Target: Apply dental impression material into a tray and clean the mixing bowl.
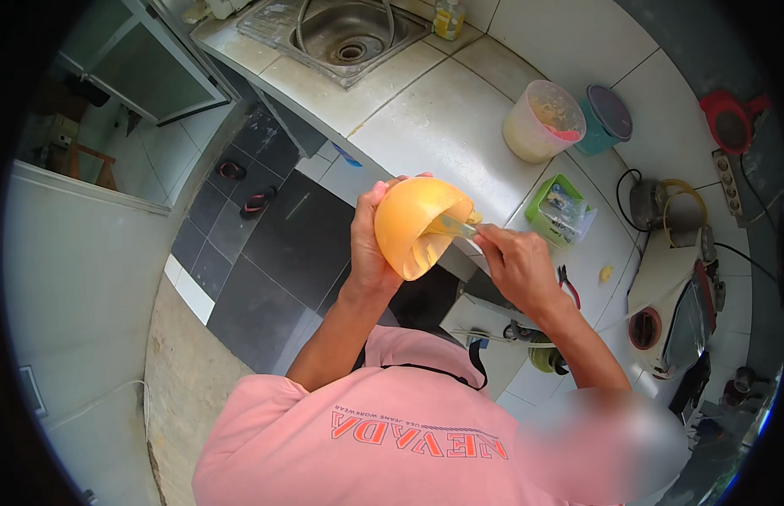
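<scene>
"One long, white-tiled surface [434, 126] fills the upper part of the view; the work is held up just off its front edge."

"What's being worked on?"

"A smooth, yellow-orange, rounded bowl [409, 207], tipped sideways in mid-air between the hands, its mouth facing right. Behind it, a translucent, round plastic tub [527, 145] with pale yellow contents stands on the surface."

"And the fingers?"

"Those of the left hand [371, 253] wrap the bowl's outside; those of the right hand [520, 261] grip a pale, flat-bladed tool [453, 225], its blade inside the mouth."

"How far along is it?"

"Partway through a scraping-out, I'd judge. A small, soft-looking yellow lump [475, 218] sits by the rim, so some seems gathered already. Paler patches show inside, perhaps left to scrape, though I can't tell residue from glare. The bowl's far inner wall is hidden."
</scene>
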Action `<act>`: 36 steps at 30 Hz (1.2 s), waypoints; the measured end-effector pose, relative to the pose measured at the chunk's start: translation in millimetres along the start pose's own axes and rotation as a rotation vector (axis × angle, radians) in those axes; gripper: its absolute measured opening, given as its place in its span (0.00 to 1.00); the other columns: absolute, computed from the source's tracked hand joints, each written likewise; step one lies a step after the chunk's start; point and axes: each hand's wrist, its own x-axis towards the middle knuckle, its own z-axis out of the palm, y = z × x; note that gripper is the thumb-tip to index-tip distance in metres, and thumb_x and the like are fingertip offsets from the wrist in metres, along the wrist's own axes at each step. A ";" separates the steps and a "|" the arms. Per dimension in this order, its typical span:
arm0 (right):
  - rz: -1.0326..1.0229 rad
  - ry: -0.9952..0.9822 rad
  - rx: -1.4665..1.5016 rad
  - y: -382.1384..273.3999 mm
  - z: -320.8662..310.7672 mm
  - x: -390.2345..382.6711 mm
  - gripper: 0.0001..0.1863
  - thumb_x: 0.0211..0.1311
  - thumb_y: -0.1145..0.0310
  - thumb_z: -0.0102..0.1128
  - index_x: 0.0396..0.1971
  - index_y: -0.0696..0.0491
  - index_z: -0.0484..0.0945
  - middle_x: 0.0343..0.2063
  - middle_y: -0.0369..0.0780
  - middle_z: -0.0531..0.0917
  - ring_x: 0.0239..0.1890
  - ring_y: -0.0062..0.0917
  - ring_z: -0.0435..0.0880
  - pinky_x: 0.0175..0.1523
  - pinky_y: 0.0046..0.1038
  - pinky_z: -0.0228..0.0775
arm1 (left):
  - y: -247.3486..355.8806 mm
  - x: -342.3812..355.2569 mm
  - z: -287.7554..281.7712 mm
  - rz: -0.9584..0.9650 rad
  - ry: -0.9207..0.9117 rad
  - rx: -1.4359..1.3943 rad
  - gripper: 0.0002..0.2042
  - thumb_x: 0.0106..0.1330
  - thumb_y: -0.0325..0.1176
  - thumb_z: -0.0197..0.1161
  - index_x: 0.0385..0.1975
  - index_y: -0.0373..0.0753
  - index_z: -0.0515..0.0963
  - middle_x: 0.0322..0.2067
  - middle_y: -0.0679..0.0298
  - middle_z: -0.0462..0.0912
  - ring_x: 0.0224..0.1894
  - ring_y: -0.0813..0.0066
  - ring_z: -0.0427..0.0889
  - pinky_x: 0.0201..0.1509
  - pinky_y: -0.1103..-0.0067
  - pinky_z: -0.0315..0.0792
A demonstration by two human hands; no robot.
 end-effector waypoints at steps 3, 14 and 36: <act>0.272 -0.132 0.446 -23.0 34.2 -21.3 0.11 0.65 0.66 0.55 0.35 0.58 0.81 0.12 0.46 0.72 0.13 0.33 0.66 0.23 0.32 0.60 | -3.5 -0.2 -10.0 -0.004 -0.010 -0.057 0.21 0.70 0.47 0.45 0.49 0.36 0.73 0.50 0.56 0.77 0.53 0.66 0.76 0.58 0.67 0.70; 0.040 0.105 0.008 -54.9 -4.9 -31.5 0.15 0.58 0.74 0.59 0.47 0.51 0.80 0.22 0.38 0.78 0.20 0.29 0.78 0.26 0.31 0.70 | -30.5 -1.7 -41.5 -0.162 -0.102 -0.350 0.37 0.62 0.67 0.47 0.58 0.39 0.68 0.56 0.60 0.73 0.57 0.64 0.73 0.60 0.64 0.70; -0.120 0.141 -0.388 -25.0 -28.7 -54.3 0.23 0.52 0.77 0.61 0.51 0.46 0.79 0.25 0.36 0.75 0.25 0.24 0.76 0.22 0.28 0.68 | -20.6 13.8 3.1 -0.244 -0.093 -0.139 0.18 0.68 0.43 0.45 0.46 0.37 0.75 0.45 0.59 0.81 0.45 0.67 0.81 0.49 0.70 0.77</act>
